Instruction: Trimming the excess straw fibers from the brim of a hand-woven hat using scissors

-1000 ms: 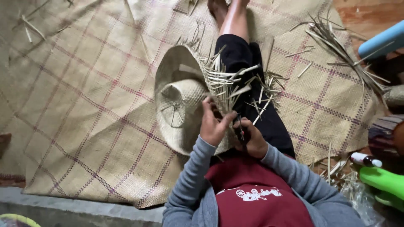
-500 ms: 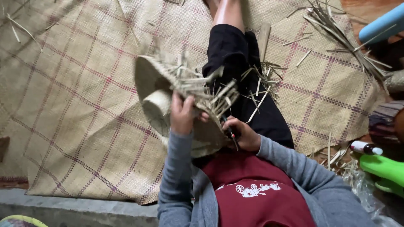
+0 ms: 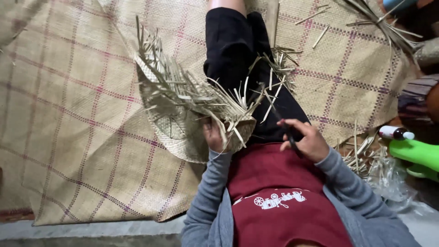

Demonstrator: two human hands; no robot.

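A half-woven straw hat (image 3: 183, 110) with many loose strand ends sticking out rests tilted over my lap and the mat. My left hand (image 3: 215, 135) grips its brim edge from below, fingers partly hidden by strands. My right hand (image 3: 304, 139) is closed around a thin dark tool (image 3: 281, 123) that points up and left toward the loose strands. My black-clad leg (image 3: 242, 55) stretches away across the mat.
A woven checked mat (image 3: 77, 114) covers the floor. Loose straw strips (image 3: 379, 20) lie at the top right and beside my right arm. A green plastic object (image 3: 418, 155) and a small white bottle (image 3: 395, 133) sit at the right edge.
The hat has turned and tipped, its fringe of strands now facing up and left. My left hand shifted to the brim's lower edge; my right hand moved right with the tool.
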